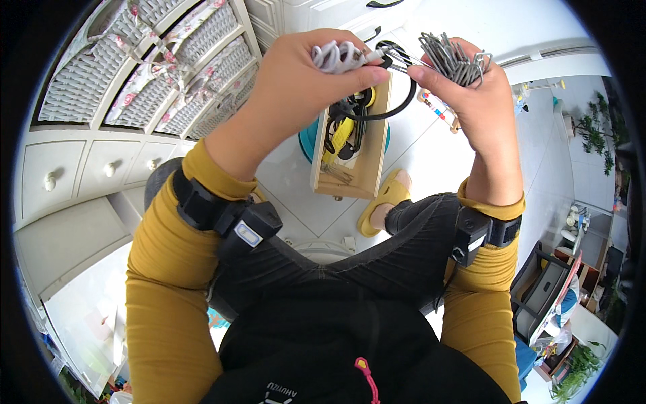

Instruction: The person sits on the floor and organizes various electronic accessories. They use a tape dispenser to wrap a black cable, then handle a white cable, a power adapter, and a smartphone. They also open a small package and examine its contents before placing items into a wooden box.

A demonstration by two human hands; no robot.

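Note:
My left hand (298, 86) grips a coiled white cord (335, 56), its thumb and fingertips pinched near the end. Bunched in my right hand (484, 103) are several bent grey metal wire hooks (451, 60). Thin metal wires (401, 59) span the gap between both hands' fingertips. A thick black cable (411, 96) loops down beside my hands; whether a hand holds it cannot be told. Below stands a wooden drawer box (381, 136) with a yellow-handled tool (342, 135), dark tools and cords inside. More metal wire pieces (337, 174) lie at its near end.
A teal round surface (306, 139) shows under the box. At left stands a white cabinet (75, 146) with woven baskets (70, 103). A toy with coloured beads (438, 111) lies on the tiled floor (303, 202). My yellow slipper (371, 214) is close to the box.

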